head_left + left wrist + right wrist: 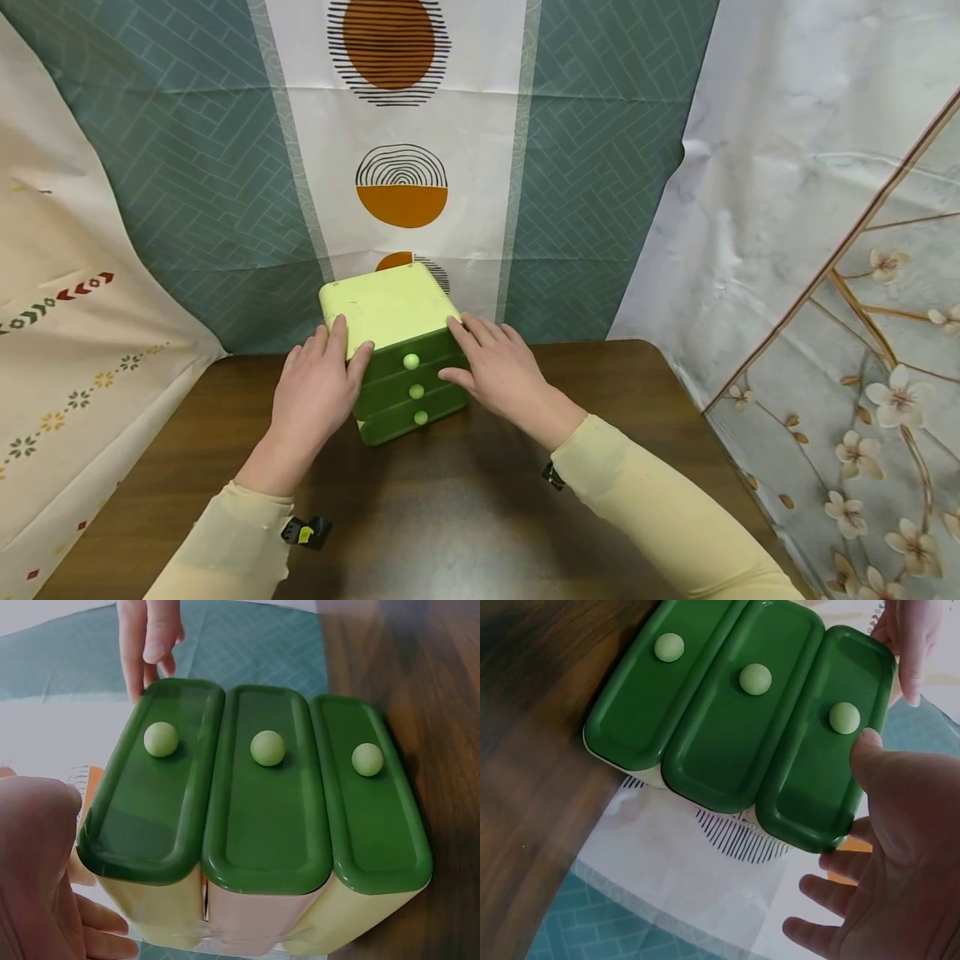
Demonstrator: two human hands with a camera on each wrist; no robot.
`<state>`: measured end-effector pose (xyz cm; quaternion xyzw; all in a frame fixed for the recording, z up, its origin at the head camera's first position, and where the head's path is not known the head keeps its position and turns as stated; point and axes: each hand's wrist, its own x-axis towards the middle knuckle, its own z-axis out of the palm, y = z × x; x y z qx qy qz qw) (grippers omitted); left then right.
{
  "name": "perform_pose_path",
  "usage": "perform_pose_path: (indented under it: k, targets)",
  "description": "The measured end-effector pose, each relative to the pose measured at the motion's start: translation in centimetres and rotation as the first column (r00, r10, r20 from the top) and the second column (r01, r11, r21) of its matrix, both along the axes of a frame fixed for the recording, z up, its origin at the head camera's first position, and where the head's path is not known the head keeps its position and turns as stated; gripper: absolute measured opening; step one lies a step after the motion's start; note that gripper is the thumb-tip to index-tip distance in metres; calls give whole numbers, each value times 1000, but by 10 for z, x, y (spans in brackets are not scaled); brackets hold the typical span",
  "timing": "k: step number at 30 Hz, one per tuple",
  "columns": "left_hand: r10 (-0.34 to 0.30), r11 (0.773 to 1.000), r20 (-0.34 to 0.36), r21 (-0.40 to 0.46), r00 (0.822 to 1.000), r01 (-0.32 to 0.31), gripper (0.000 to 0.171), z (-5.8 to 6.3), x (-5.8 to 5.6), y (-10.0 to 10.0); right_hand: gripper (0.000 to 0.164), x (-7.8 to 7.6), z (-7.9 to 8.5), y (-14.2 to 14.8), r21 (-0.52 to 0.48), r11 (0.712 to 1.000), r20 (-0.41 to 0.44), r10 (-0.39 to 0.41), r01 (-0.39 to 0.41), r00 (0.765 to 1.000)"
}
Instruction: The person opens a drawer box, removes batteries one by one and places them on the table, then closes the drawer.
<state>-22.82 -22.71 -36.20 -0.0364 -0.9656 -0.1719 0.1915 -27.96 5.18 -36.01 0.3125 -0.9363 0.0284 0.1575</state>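
A small three-drawer box with a pale yellow-green top stands turned at a slight angle near the table's back edge. Its dark green drawer fronts are all closed, each with a round pale green knob. My left hand lies along the box's left side, fingers extended and fingertips at the top's left edge. At the upper right corner is my right hand, its fingers stretched over the edge and its thumb in front of the drawer fronts. Neither hand curls round a knob.
The brown wooden table extends in front of the box and to both sides. Behind it hangs a teal and white patterned cloth. A cream cloth hangs at the left, a floral one at the right.
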Motion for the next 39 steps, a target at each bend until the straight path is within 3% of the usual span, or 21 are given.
perform_pose_path:
  k: [7,16,25,39]
  targets:
    - [15,1000,43,-9,999,-15,77,-2,-4,-1,85,-8,0,-4,-8,1000,40,2,-1,999]
    - [13,1000,29,-15,999,-12,74,-2,-6,0,85,-11,-4,-3,-75,997,34,32,-29,999]
    - [7,1000,24,-4,1000,-7,73,-5,-7,-1,86,-6,-11,-6,-105,994,6,41,-40,999]
    - [-57,998,89,29,994,54,75,-4,-17,-7,87,5,-11,-3,-125,992,-27,29,-33,999]
